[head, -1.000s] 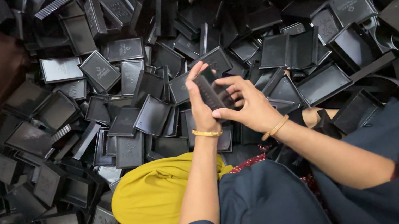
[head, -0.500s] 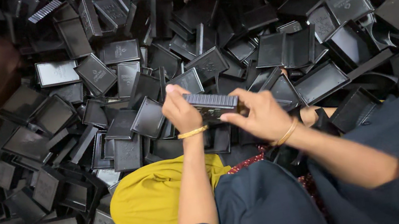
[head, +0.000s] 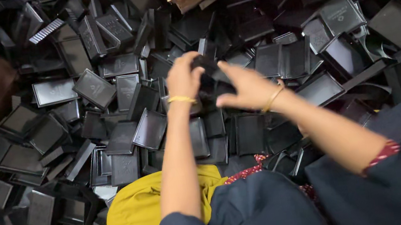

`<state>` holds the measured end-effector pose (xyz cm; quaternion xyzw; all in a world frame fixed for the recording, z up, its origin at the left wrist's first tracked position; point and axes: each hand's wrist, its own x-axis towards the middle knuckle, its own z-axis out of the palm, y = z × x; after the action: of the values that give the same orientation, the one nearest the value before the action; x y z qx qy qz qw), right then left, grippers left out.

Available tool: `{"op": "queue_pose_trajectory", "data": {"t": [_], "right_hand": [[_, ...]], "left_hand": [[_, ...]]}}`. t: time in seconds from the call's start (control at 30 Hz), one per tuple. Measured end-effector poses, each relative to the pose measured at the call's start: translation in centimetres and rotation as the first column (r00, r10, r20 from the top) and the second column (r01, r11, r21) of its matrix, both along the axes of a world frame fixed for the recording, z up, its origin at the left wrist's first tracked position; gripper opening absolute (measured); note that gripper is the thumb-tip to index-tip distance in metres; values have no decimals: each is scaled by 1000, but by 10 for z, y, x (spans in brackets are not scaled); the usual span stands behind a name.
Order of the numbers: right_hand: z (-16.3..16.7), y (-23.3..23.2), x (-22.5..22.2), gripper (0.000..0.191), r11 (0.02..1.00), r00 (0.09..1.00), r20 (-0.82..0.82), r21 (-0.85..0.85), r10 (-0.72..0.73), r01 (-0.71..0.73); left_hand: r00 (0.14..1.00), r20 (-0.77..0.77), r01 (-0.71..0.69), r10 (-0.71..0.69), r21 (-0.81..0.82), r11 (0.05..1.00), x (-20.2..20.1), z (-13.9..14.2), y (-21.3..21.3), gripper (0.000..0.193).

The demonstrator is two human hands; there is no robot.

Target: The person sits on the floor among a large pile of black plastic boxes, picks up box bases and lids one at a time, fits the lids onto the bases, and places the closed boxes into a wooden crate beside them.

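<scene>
Black plastic trays are covering the whole floor pile [head: 105,116]. I'm watching the left hand [head: 183,78] and right hand [head: 244,87] both gripping one black tray piece [head: 209,66] above the pile's middle. Looking light, stiff, smooth; holding its edges seems best.

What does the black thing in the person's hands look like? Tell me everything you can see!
The black piece is small, flat and dark, and looks like plastic, like the many black trays heaped below it. It is held up above the heap, tilted. The left hand grips its left end with curled fingers, and the right hand touches it from the right with the fingers stretched out. Much of it is hidden by the hands and blurred, so its exact shape cannot be told.
</scene>
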<state>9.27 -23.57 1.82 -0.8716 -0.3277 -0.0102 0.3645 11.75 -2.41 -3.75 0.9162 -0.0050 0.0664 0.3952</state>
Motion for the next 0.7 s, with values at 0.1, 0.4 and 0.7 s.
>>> {"op": "queue_pose_trajectory", "data": {"t": [0.1,0.4,0.7], "right_hand": [[-42,9,-16,95,996,990,-130,-61,50,-58],[-83,-18,14,65,975,967,-253,-217,-20,-36],[-122,-19,-2,51,938,909,-399,-347,-118,-30]], "left_hand": [[966,222,-8,129,-475,880,-32,16,38,39],[998,18,40,65,-935,-353,-106,27,9,59],[987,-102,-47,125,-923,-381,-88,-4,-3,50]]}}
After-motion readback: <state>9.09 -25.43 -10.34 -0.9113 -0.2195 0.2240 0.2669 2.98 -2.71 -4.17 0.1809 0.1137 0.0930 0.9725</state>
